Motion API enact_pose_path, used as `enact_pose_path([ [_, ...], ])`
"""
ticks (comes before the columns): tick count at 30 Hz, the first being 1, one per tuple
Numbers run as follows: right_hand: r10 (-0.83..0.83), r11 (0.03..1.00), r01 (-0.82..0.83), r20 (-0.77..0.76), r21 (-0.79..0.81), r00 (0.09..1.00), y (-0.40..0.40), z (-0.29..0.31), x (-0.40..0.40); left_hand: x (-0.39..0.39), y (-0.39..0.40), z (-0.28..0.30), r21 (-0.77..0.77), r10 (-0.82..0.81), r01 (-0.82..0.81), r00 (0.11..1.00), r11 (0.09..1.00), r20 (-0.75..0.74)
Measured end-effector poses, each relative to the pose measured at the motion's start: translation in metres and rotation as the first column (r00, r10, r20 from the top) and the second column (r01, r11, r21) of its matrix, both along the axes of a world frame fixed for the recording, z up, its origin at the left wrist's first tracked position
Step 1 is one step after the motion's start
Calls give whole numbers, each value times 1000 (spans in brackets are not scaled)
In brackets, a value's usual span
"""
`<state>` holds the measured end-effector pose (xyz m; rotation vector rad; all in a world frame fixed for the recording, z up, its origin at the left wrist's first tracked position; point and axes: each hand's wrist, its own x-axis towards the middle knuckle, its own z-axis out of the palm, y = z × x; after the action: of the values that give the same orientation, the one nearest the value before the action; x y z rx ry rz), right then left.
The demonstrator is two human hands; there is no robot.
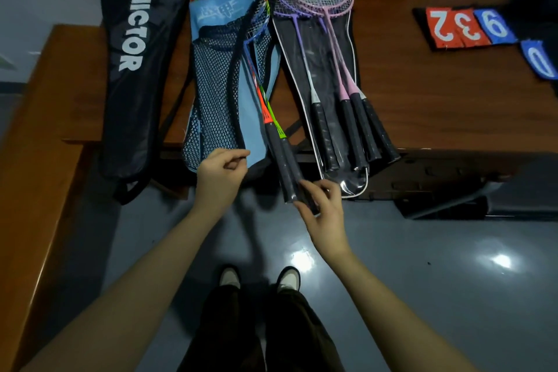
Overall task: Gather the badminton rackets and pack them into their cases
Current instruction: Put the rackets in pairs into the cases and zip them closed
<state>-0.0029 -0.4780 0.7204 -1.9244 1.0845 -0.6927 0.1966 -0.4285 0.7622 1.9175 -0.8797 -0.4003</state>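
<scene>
We look down on a dark wooden bench (437,93) standing over a glossy grey floor (453,281), with three racket cases laid side by side across it. At the left lies the black Victor case (133,69), closed. In the middle is the blue mesh case (217,75), its opening toward us, with the heads of the orange and green rackets (273,127) inside it and their black handles jutting out past the bench edge. At the right, the pink and purple rackets (317,9) lie on top of the open black case with white piping (341,48), four handles fanned toward us.

Our left hand (222,170) sits at the near end of the blue mesh case, its grip narrow, thumb and fingers pinching the edge of the flap. Our right hand (321,208) is just beside it at the butt ends of the orange and green rackets, its grip closed round them, though the fingers look loose and we cannot be sure how firmly. Red and blue number cards (471,27) lie at the far right of the bench.
</scene>
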Motion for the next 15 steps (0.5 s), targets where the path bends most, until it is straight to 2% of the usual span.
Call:
enact_pose_path([
  [2,-42,999,42,45,4,998,-2,8,13,4,2,2,-13,24,-26,996,1000,-88],
  [6,-11,1000,11,41,16,999,-2,16,36,11,9,5,-1,37,-38,982,999,-185],
  [10,-90,996,88,130,21,987,2,32,59,8,12,11,2,-9,11,953,1000,-303],
  [15,-102,995,101,113,13,988,-9,50,95,8,16,26,-86,-48,17,928,996,-369],
])
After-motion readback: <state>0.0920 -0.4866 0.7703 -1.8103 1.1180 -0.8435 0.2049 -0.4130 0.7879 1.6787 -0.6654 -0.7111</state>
